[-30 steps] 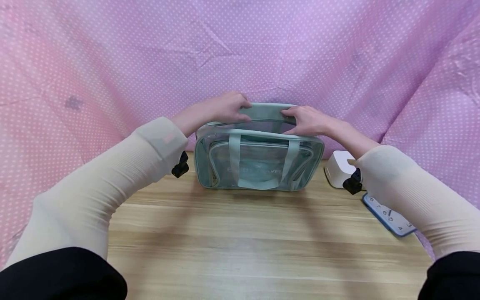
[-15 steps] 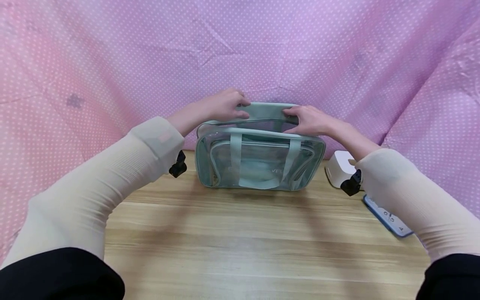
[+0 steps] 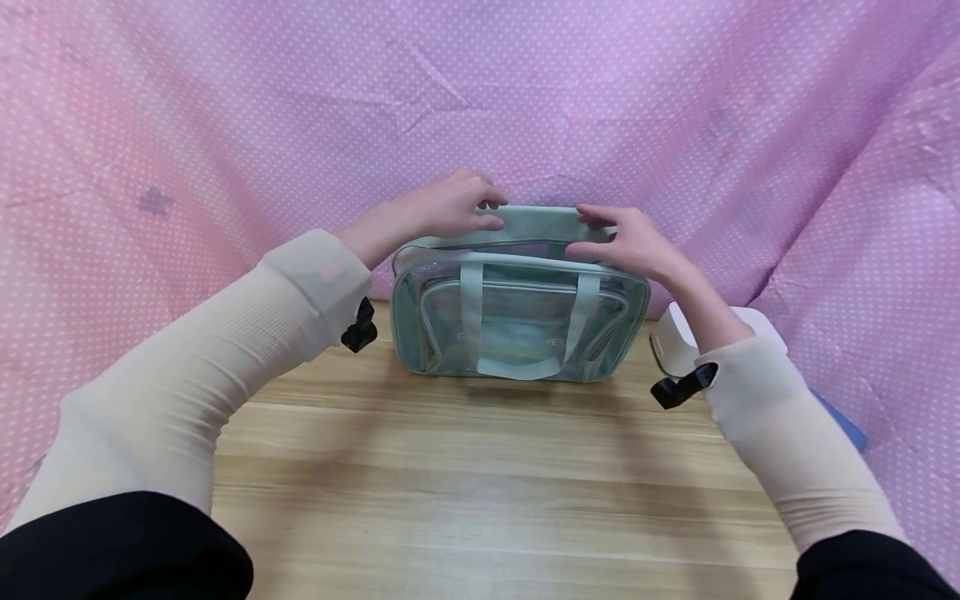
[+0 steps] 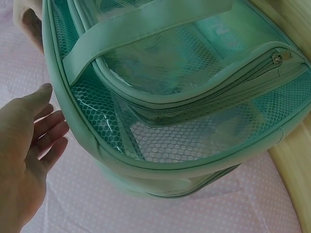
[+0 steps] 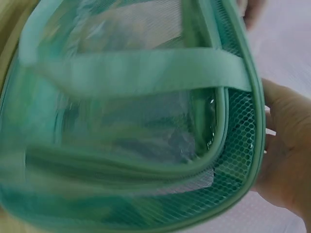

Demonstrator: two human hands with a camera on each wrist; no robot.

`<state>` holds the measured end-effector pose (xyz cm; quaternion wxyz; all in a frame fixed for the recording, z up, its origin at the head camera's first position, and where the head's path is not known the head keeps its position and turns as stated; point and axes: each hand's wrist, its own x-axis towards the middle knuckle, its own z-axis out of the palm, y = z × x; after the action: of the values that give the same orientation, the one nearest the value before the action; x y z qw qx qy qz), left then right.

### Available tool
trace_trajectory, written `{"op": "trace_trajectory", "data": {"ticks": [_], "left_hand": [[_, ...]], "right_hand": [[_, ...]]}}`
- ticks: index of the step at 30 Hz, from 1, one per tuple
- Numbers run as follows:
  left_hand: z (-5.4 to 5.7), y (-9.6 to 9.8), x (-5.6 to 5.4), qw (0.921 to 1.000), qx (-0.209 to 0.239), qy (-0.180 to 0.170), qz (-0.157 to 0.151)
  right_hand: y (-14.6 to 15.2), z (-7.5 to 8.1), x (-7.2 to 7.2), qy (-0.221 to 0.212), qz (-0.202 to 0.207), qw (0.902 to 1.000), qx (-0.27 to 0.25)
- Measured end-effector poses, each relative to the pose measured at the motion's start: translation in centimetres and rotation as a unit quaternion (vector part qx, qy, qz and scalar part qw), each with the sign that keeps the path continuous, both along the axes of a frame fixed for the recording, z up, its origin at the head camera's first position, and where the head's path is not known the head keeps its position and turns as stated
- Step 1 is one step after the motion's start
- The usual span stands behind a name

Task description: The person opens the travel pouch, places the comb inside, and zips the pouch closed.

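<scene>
A see-through mint-green travel bag (image 3: 517, 321) stands upright in the head view, its top gaping and its back panel raised. Two flat handles hang down its front, over a zipped pocket. My left hand (image 3: 456, 204) reaches over the bag's top left, fingers loosely bent and thumb apart from them. At the top right, my right hand (image 3: 633, 237) has its fingertips right by the back panel's upper edge and its thumb over the opening. The left wrist view shows relaxed left fingers (image 4: 52, 127) beside the bag's rim. In the right wrist view, the bag partly hides the right fingers.
The bag rests on a wooden table (image 3: 480, 483). Right of it sits a white box (image 3: 675, 342), partly behind my right forearm. A blue-edged object (image 3: 843, 421) shows past that sleeve. Pink dotted cloth (image 3: 480, 92) hangs close behind the bag.
My right hand has lifted slightly to the back panel's edge, and its forearm has swung inward. More of the white box shows; the numbered blue object is mostly covered. My left hand has barely moved.
</scene>
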<state>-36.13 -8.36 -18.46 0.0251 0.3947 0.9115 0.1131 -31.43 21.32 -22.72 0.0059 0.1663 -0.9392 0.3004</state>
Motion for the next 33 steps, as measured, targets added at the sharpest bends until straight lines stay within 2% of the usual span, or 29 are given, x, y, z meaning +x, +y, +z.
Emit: {"op": "trace_trajectory", "data": {"ticks": [4,10,18,26,33], "left_hand": [[0.1,0.1,0.1,1.0000,0.005,0.002,-0.008],[0.2,0.5,0.4,0.9999,0.009,0.006,-0.010],[0.6,1.3,0.8,0.9994,0.025,0.021,-0.006],[0.5,2.8,1.2,0.9987,0.036,0.035,-0.006],[0.2,5.2,1.4,0.9982,0.041,0.037,-0.023]], "right_hand": [[0.7,-1.0,1.1,0.026,-0.032,0.9931,-0.110],[1.4,-2.8,2.5,0.085,-0.071,0.9688,-0.222],[1.8,-4.3,3.7,0.147,-0.108,0.9386,-0.293],[1.5,-6.6,5.2,0.176,-0.130,0.9136,-0.343],[1.7,-9.3,6.8,0.206,-0.157,0.8804,-0.397]]}}
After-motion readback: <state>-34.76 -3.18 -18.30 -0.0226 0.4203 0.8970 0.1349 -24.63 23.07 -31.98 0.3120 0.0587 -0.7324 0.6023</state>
